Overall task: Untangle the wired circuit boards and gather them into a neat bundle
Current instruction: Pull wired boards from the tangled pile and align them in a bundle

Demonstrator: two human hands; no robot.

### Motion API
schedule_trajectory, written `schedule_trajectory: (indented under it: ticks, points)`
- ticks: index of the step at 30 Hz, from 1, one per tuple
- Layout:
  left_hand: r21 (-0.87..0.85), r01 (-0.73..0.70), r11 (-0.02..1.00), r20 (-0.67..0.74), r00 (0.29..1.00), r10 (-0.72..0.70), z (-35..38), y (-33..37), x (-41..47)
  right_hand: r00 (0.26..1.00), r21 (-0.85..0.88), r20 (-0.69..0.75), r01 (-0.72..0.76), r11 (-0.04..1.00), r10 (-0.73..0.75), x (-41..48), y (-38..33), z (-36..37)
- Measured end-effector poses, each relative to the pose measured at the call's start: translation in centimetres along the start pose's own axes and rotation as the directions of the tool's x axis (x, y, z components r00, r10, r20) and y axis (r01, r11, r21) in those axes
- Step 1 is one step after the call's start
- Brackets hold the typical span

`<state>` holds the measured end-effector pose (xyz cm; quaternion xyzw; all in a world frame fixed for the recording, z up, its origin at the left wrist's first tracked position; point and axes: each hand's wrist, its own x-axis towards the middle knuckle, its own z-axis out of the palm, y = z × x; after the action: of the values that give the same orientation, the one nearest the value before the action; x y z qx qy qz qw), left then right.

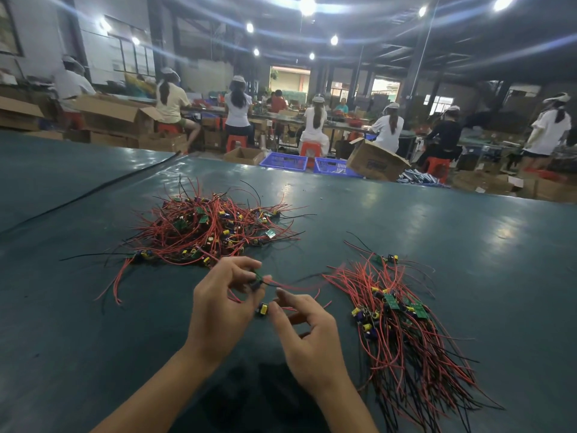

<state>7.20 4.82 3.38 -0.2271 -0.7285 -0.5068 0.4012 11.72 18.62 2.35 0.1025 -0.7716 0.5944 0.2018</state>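
Head view shows you are partway through the job. The tangled pile (212, 229) of boards and wires lies in a big messy heap on the far part of the green table (93, 339). I think most of the work is left to do. On your right lies the neat bundle (402, 323), with its wires all running the same way, so that part is done.

Between the two, close to you, you hold one board (257, 278) just above the table. Your left hand (218, 310) has curled fingers and pinches the little green board. Your right hand (306, 332) pinches the board's red wires (293, 287) with thumb and first finger, beside a yellow part (262, 307). Its other fingers hang loose. Your palms face each other.
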Motion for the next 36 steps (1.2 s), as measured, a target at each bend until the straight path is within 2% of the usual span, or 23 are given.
schedule_trajectory:
  ticks: [3,6,13,20,22,24,26,28,30,33,36]
  points:
    - [0.037,-0.094,0.995,0.125,0.988,0.088,0.4,0.0,-0.7,0.999,0.055,-0.042,0.003,0.998,-0.001,0.1,-0.3,0.2]
    - [0.024,-0.142,0.990,0.166,0.977,0.136,0.5,0.1,-0.8,0.984,0.204,-0.130,-0.096,0.974,0.124,0.4,-0.5,0.1]
    - [-0.034,-0.184,0.982,0.292,0.938,0.186,0.8,0.9,-1.1,0.924,0.488,-0.171,-0.223,0.844,0.343,0.8,-1.3,-0.9]
    - [-0.079,-0.153,0.985,0.194,0.967,0.166,0.7,1.7,-1.3,0.883,0.575,-0.170,-0.272,0.771,0.439,0.9,-1.2,-1.0]
    - [-0.096,-0.138,0.986,0.239,0.958,0.158,0.5,1.4,-1.2,0.880,0.598,-0.161,-0.273,0.754,0.447,1.0,-1.1,-1.1]
    - [-0.079,-0.048,0.996,0.358,0.931,0.073,0.6,1.1,-1.3,0.884,0.621,-0.144,-0.269,0.736,0.444,1.1,-1.0,-1.3]
    - [-0.115,0.138,0.984,0.427,0.901,-0.076,0.8,1.2,-1.5,0.894,0.634,-0.118,-0.268,0.726,0.432,1.1,-1.0,-1.3]
    - [-0.227,0.347,0.910,0.406,0.883,-0.235,1.2,1.6,-1.5,0.904,0.634,-0.075,-0.283,0.720,0.422,1.0,-1.0,-1.2]
    - [-0.333,0.482,0.811,0.363,0.859,-0.361,1.5,2.0,-1.1,0.903,0.630,-0.057,-0.298,0.717,0.425,1.0,-1.1,-1.2]
    - [-0.462,0.606,0.647,0.362,0.795,-0.486,1.4,2.2,-0.3,0.898,0.634,-0.072,-0.295,0.715,0.434,1.2,-1.1,-1.2]
    - [-0.480,0.637,0.604,0.395,0.771,-0.499,1.3,2.2,-0.3,0.896,0.641,-0.090,-0.282,0.714,0.434,1.3,-1.1,-1.3]
